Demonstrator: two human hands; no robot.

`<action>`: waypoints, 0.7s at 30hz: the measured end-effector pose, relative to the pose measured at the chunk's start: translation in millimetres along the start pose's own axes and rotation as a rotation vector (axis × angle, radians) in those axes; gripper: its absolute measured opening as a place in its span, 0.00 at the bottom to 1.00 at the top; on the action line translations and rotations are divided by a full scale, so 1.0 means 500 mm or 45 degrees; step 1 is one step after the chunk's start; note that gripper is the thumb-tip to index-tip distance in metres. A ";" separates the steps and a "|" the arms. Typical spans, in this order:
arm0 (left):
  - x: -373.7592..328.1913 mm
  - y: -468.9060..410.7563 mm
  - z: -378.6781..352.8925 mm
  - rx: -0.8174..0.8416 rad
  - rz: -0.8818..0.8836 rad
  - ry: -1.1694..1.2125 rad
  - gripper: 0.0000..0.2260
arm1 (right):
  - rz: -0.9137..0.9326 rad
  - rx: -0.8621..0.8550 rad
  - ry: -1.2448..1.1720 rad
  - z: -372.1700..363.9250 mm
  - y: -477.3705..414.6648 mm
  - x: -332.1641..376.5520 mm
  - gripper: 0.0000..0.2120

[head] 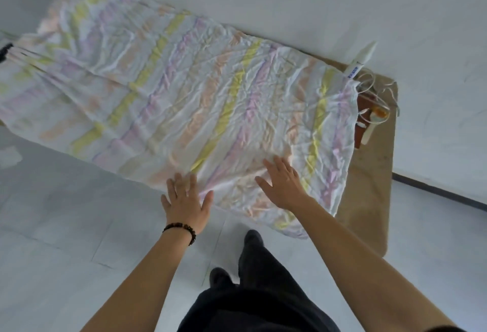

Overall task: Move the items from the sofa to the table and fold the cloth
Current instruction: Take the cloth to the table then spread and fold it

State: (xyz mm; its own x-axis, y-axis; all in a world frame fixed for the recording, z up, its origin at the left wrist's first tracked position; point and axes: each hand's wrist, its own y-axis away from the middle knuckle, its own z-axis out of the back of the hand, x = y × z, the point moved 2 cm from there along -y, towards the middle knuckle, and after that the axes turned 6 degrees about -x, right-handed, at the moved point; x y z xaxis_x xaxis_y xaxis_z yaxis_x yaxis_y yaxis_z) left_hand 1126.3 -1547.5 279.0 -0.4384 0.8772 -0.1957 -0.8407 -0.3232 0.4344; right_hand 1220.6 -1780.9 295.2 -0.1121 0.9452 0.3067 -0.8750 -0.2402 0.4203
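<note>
Both hands flat, fingers spread, gripping nothing: our left hand [187, 205], dark bead bracelet [181, 227] on the wrist, sits at the near edge of the crumpled white cloth with pastel yellow, pink and peach stripes [184, 89]; our right hand [283, 185] presses on it just beside. We see the cloth spread open over the brown wooden surface [369, 186], its left end overhanging. At the surface's far right corner lie a white tube [362, 57], a coiled white cable [379, 86] and a small orange item [380, 113], partly blurred.
</note>
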 end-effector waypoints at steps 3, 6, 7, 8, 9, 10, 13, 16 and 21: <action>-0.079 0.065 -0.016 0.143 -0.151 -0.037 0.29 | -0.057 -0.039 -0.059 0.031 0.056 -0.055 0.30; -0.155 0.113 -0.028 0.187 -0.195 -0.043 0.28 | -0.179 -0.134 -0.221 0.069 0.090 -0.127 0.28; -0.185 0.126 -0.029 0.145 -0.221 -0.036 0.27 | -0.221 -0.168 -0.285 0.086 0.095 -0.155 0.27; -0.216 0.138 -0.034 0.094 -0.258 -0.026 0.26 | -0.264 -0.205 -0.357 0.103 0.097 -0.185 0.26; -0.249 0.149 -0.041 0.055 -0.306 -0.020 0.25 | -0.307 -0.241 -0.422 0.121 0.095 -0.216 0.25; -0.283 0.160 -0.049 0.017 -0.364 -0.020 0.24 | -0.357 -0.267 -0.480 0.139 0.088 -0.248 0.24; -0.386 0.184 -0.092 -0.126 -0.517 -0.037 0.23 | -0.454 -0.329 -0.557 0.187 0.036 -0.346 0.23; -0.482 0.203 -0.150 -0.091 -0.363 -0.045 0.22 | -0.445 -0.324 -0.650 0.236 -0.031 -0.429 0.23; -0.565 0.233 -0.195 -0.182 -0.067 -0.042 0.08 | -0.367 -0.252 -0.723 0.297 -0.121 -0.507 0.23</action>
State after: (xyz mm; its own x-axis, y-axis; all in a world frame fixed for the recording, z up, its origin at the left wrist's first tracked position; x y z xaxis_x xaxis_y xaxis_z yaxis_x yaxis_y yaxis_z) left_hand 1121.2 -1867.5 299.0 -0.3838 0.9048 -0.1845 -0.8999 -0.3216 0.2946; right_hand 1372.0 -2039.1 318.9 0.3571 0.6893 0.6303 -0.9090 0.1012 0.4044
